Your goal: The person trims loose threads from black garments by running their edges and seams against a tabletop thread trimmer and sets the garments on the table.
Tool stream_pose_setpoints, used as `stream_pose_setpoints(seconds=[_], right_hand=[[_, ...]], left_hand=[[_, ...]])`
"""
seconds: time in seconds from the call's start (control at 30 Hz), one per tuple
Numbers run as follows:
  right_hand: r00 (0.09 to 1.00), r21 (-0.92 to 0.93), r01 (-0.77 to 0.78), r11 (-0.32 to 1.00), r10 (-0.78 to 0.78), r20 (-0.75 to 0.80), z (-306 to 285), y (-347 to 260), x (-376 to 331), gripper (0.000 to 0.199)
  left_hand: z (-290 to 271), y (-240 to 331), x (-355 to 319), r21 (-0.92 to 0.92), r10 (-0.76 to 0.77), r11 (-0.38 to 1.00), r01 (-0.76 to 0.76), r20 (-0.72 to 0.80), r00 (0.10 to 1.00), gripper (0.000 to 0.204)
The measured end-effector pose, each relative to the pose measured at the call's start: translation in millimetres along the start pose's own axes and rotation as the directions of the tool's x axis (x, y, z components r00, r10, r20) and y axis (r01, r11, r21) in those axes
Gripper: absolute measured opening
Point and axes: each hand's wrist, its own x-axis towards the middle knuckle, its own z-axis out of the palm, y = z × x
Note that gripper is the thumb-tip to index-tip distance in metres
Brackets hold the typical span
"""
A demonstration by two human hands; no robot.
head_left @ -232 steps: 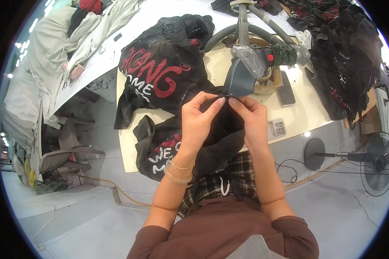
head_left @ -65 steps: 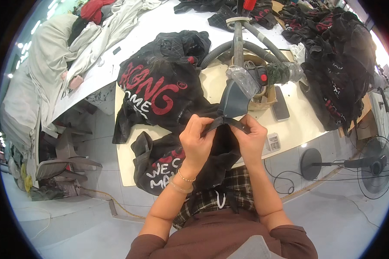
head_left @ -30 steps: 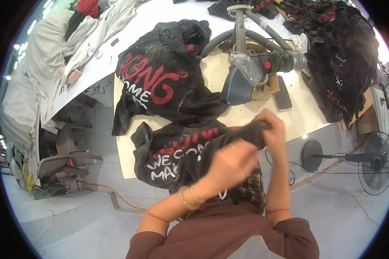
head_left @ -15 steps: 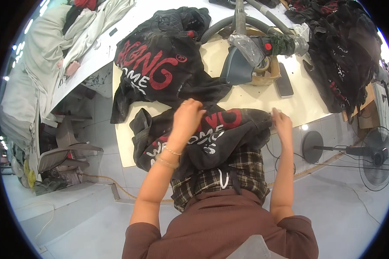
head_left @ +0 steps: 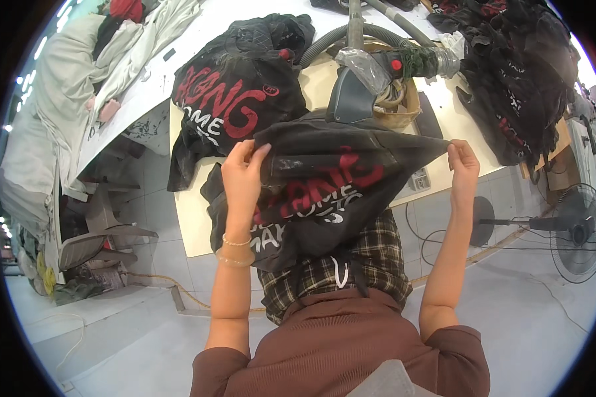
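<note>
A black garment point(head_left: 311, 165) with red and white lettering hangs stretched between my two hands, its lower part resting on the near table edge and over my lap. My left hand point(head_left: 242, 171) pinches its upper left edge. On the other side, my right hand point(head_left: 465, 165) grips a pulled-out corner between thumb and fingers. The cloth between them is lifted and taut along the top. Beyond my left hand lies another black garment point(head_left: 245, 86) with similar lettering, bunched up on the cream tabletop point(head_left: 189, 228).
A grey nozzle point(head_left: 354, 99) with a ribbed hose point(head_left: 338, 36) stands behind the cloth, beside a small box point(head_left: 414, 106) and a dark flat device point(head_left: 430, 118). Black garments point(head_left: 513, 79) are heaped at right, pale cloth point(head_left: 56, 119) at left. A fan point(head_left: 573, 231) stands right.
The garment has been raised and spread, its right corner pulled up and right. My left hand has moved left, my right hand up and right. Cloth now partly covers the flat device.
</note>
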Motion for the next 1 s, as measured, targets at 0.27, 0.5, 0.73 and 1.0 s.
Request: stream_pose_setpoints(seconds=[0.27,0.5,0.73,1.0], right_hand=[[0.938,-0.800,-0.049,0.597,0.303,0.169,-31.0,65.4,-29.3,0.015],[0.994,-0.772,0.018,0.636,0.073,0.083,-6.2,60.0,-37.8,0.014],[0.960,-0.530,0.192,0.826,-0.047,0.275,65.5,31.2,-49.9,0.011],[0.769,-0.377,0.538,0.754,-0.257,0.585,138.8,16.8,-62.0,0.023]], left_hand=[[15.4,-51.2,-65.2,0.202,-0.069,0.979,0.035,0.163,0.984,0.025],[39.8,-39.0,-50.0,0.297,0.145,0.938,-0.181,0.139,0.980,0.016],[60.1,-38.3,-20.3,0.491,-0.397,0.858,0.149,0.452,0.799,0.034],[39.2,-18.1,-51.8,-0.112,-0.064,0.986,0.126,0.445,0.893,0.049]])
